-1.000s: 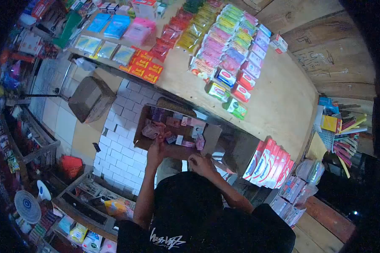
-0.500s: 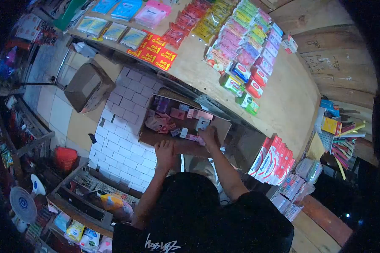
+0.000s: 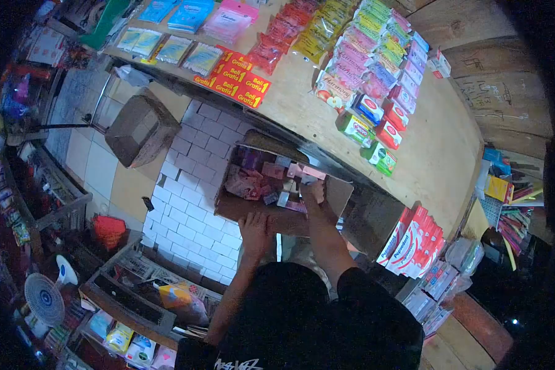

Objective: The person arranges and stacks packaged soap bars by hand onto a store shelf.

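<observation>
An open cardboard box (image 3: pixel 265 218) stands below the edge of the wooden counter, with small pink, purple and white packages (image 3: pixel 245 184) inside. My left hand (image 3: pixel 254 229) rests on the box's near wall, its fingers spread over the edge. Inside the right part of the box, my right hand (image 3: pixel 313 193) reaches down among the small packages. Its fingers are small and partly hidden, so I cannot make out what they hold. A pale package (image 3: pixel 312 175) lies just beyond that hand.
The wooden counter (image 3: pixel 438 148) carries rows of sachets (image 3: pixel 351 52), soap packs (image 3: pixel 378 158) and toothpaste boxes (image 3: pixel 410 240). A brown bin (image 3: pixel 140 131) stands on the tiled floor. Shelves and a fan (image 3: pixel 44 300) are at the left.
The whole view has shifted, so the scene sits a little further right and lower. My right hand has moved within the box, and the pale package near its fingers is no longer in the same place.
</observation>
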A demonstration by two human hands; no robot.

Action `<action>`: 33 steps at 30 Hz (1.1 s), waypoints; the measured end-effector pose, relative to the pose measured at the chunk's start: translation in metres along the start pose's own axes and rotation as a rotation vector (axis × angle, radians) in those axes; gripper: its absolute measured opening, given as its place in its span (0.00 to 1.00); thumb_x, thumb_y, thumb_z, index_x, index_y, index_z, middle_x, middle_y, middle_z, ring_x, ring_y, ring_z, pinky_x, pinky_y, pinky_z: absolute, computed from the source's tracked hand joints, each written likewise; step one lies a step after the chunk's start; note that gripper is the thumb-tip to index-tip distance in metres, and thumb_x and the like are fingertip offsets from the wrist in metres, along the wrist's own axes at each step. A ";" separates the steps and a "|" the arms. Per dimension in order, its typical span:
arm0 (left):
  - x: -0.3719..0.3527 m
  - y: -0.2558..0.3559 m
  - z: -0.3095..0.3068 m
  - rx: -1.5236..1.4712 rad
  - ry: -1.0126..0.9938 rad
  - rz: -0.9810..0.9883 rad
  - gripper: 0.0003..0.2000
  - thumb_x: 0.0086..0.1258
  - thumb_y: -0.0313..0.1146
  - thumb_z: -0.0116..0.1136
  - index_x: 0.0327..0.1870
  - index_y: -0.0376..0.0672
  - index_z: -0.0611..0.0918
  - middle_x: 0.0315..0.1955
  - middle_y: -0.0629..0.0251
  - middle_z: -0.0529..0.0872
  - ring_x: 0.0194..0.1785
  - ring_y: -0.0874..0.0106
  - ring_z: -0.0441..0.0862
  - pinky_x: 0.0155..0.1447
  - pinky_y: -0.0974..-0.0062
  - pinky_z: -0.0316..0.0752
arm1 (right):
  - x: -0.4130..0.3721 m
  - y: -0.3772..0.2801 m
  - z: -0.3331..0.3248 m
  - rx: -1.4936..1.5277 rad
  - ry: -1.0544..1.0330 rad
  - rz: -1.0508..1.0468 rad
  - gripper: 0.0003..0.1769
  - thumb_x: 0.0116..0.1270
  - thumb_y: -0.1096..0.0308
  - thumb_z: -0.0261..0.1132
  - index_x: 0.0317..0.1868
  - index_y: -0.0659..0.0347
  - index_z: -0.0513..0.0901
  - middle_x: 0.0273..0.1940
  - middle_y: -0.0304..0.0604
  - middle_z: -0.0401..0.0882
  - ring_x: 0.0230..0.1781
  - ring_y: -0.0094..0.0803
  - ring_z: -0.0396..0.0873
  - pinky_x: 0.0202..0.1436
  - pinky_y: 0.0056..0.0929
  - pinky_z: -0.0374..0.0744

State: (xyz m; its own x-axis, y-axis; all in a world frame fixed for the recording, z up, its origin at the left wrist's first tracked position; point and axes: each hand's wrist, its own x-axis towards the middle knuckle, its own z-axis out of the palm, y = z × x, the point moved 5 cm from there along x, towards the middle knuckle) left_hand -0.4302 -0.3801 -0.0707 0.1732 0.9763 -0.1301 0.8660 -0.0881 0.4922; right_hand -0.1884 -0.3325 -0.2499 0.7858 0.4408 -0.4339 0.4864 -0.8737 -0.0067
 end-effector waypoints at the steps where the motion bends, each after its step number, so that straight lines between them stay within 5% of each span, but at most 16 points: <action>1: 0.000 0.000 0.000 -0.007 0.000 0.000 0.11 0.64 0.38 0.55 0.40 0.41 0.81 0.36 0.58 0.82 0.46 0.58 0.76 0.50 0.55 0.62 | 0.000 0.001 -0.005 0.010 -0.008 -0.036 0.30 0.46 0.48 0.78 0.41 0.64 0.84 0.44 0.56 0.84 0.45 0.48 0.84 0.48 0.43 0.81; 7: 0.015 0.005 -0.004 -0.032 -0.286 -0.175 0.18 0.65 0.44 0.57 0.50 0.41 0.79 0.44 0.55 0.82 0.54 0.56 0.75 0.56 0.49 0.61 | -0.018 -0.001 -0.044 0.274 -0.248 -0.484 0.31 0.46 0.47 0.76 0.42 0.65 0.82 0.38 0.51 0.85 0.39 0.42 0.85 0.44 0.40 0.81; 10: 0.019 0.009 0.005 0.015 -0.275 -0.188 0.25 0.64 0.45 0.61 0.60 0.44 0.75 0.53 0.52 0.78 0.61 0.51 0.72 0.62 0.45 0.61 | -0.048 -0.014 -0.104 0.044 -0.580 -0.492 0.38 0.48 0.39 0.73 0.48 0.65 0.82 0.44 0.54 0.84 0.45 0.45 0.83 0.49 0.41 0.80; 13: 0.027 0.020 -0.003 -0.274 -0.228 -0.104 0.34 0.60 0.51 0.66 0.64 0.41 0.71 0.61 0.49 0.73 0.65 0.47 0.67 0.66 0.46 0.62 | -0.075 -0.009 -0.114 -0.010 -0.777 -0.583 0.33 0.59 0.40 0.69 0.50 0.61 0.79 0.31 0.42 0.84 0.30 0.32 0.83 0.35 0.31 0.79; 14: 0.030 0.026 -0.012 -0.287 -0.163 -0.026 0.32 0.60 0.46 0.68 0.62 0.39 0.72 0.55 0.46 0.77 0.61 0.46 0.71 0.61 0.51 0.69 | -0.089 -0.014 -0.121 0.097 -0.872 -0.680 0.31 0.62 0.39 0.65 0.49 0.60 0.79 0.33 0.39 0.82 0.33 0.29 0.81 0.37 0.30 0.78; 17: 0.021 -0.001 0.008 -0.583 -0.263 -0.191 0.29 0.62 0.44 0.67 0.60 0.36 0.74 0.48 0.46 0.81 0.52 0.51 0.79 0.55 0.57 0.75 | -0.101 -0.009 -0.095 0.371 -1.146 -0.746 0.27 0.69 0.40 0.60 0.49 0.57 0.79 0.38 0.34 0.78 0.39 0.26 0.77 0.41 0.27 0.76; 18: 0.014 -0.019 0.018 -0.714 -0.135 -0.218 0.23 0.66 0.40 0.65 0.55 0.34 0.77 0.43 0.50 0.84 0.44 0.59 0.83 0.48 0.62 0.78 | -0.130 -0.030 -0.146 0.472 -1.105 -0.503 0.30 0.73 0.42 0.54 0.56 0.61 0.79 0.53 0.44 0.81 0.53 0.35 0.77 0.59 0.33 0.74; 21: 0.010 -0.032 -0.046 -0.742 -0.176 -0.507 0.18 0.70 0.40 0.60 0.51 0.34 0.77 0.39 0.51 0.84 0.40 0.61 0.84 0.44 0.64 0.79 | -0.082 -0.048 -0.025 0.596 -1.074 -0.742 0.28 0.69 0.47 0.63 0.60 0.58 0.74 0.48 0.40 0.81 0.50 0.28 0.77 0.53 0.31 0.76; 23: -0.003 -0.041 -0.067 -1.188 -0.141 -0.702 0.15 0.74 0.39 0.55 0.50 0.34 0.78 0.41 0.56 0.84 0.40 0.69 0.83 0.44 0.72 0.79 | -0.102 -0.089 -0.012 0.466 -1.059 -0.779 0.33 0.64 0.49 0.68 0.62 0.60 0.73 0.52 0.43 0.81 0.54 0.30 0.77 0.58 0.33 0.76; 27: -0.027 -0.050 -0.093 -1.376 -0.123 -0.852 0.25 0.76 0.49 0.50 0.62 0.36 0.71 0.46 0.54 0.84 0.47 0.66 0.84 0.52 0.66 0.79 | -0.153 -0.153 -0.007 0.381 -0.728 -1.145 0.32 0.54 0.59 0.72 0.60 0.59 0.76 0.52 0.48 0.82 0.54 0.43 0.79 0.60 0.37 0.76; 29: -0.037 -0.053 -0.094 -1.431 -0.110 -0.893 0.25 0.76 0.48 0.48 0.62 0.36 0.69 0.46 0.55 0.84 0.49 0.65 0.84 0.53 0.66 0.78 | -0.169 -0.172 -0.003 -0.088 -0.683 -1.149 0.34 0.48 0.64 0.72 0.59 0.58 0.77 0.53 0.52 0.81 0.54 0.50 0.79 0.60 0.38 0.76; 30: -0.045 -0.059 -0.089 -1.447 -0.084 -0.906 0.23 0.76 0.46 0.48 0.62 0.37 0.70 0.47 0.56 0.83 0.50 0.64 0.84 0.52 0.66 0.79 | -0.156 -0.163 0.071 0.126 -0.315 -1.427 0.36 0.41 0.69 0.71 0.58 0.56 0.77 0.51 0.57 0.81 0.54 0.55 0.78 0.59 0.42 0.76; 33: -0.053 -0.063 -0.086 -1.475 -0.053 -0.936 0.21 0.75 0.44 0.49 0.59 0.36 0.71 0.48 0.56 0.83 0.51 0.64 0.83 0.52 0.65 0.80 | -0.146 -0.138 0.133 -0.014 -0.341 -1.336 0.34 0.43 0.69 0.71 0.57 0.59 0.78 0.52 0.58 0.79 0.55 0.54 0.77 0.59 0.44 0.76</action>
State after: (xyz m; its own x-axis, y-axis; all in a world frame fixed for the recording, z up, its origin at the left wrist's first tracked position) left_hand -0.5340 -0.4095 -0.0204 -0.0525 0.5784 -0.8141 -0.4354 0.7204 0.5399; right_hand -0.4211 -0.3035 -0.3058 -0.4074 0.8618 -0.3021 0.7953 0.1722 -0.5812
